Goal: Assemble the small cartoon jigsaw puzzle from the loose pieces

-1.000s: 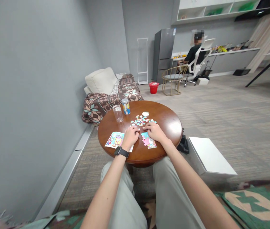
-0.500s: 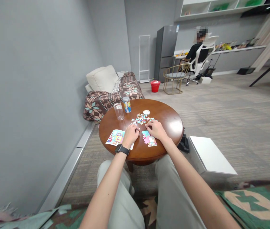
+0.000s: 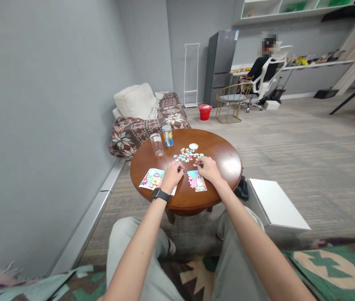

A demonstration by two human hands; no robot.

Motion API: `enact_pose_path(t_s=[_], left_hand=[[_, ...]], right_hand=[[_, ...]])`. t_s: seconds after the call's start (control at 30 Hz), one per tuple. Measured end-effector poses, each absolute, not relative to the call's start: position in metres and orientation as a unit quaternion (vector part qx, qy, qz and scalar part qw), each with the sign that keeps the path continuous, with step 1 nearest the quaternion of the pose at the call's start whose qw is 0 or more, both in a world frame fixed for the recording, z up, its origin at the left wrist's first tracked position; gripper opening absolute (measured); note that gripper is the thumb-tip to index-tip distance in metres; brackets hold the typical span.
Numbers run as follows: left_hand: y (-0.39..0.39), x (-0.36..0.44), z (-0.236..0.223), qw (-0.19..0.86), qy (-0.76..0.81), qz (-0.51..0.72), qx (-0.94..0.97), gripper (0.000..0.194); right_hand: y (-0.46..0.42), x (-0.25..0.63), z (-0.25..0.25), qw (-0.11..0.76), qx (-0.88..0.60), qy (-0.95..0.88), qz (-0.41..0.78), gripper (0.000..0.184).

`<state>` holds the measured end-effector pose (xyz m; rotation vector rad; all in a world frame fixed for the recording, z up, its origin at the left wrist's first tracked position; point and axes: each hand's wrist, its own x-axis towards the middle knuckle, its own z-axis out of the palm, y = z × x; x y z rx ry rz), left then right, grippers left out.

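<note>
Jigsaw pieces (image 3: 187, 155) at both hands

Left hand (image 3: 172, 176) and right hand (image 3: 208, 169) curl in loose pinches at the pile's near edge; any held piece is hidden. Thin, light, stiff card, likely: take by edges. Pile lies loose on round wooden table (image 3: 218, 154), near picture card (image 3: 154, 179).

Knees (image 3: 122, 234) spread wider apart, right hand (image 3: 208, 170) shifted slightly rightward beside the jigsaw pieces (image 3: 186, 155)

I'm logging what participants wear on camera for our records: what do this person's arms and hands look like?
Both forearms are bare, with no sleeves showing. The left hand has no glove and wears a black wristwatch on a black strap. The right hand has no glove and no watch. No cables or markings show.
</note>
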<state>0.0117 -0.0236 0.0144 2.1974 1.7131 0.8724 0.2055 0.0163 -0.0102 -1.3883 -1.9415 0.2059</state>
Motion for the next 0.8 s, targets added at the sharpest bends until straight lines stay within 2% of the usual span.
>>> enact_pose_path(t_s=[0.27, 0.8], left_hand=[[-0.024, 0.0121, 0.0159, 0.119, 0.584, 0.299, 0.745, 0.011], [-0.0232, 0.012, 0.0155, 0.118, 0.587, 0.309, 0.739, 0.013]], right_hand=[[0.0202, 0.2061, -0.0135, 0.38, -0.507, -0.762, 0.129, 0.015], [0.0189, 0.2051, -0.0116, 0.404, -0.495, -0.756, 0.144, 0.018]])
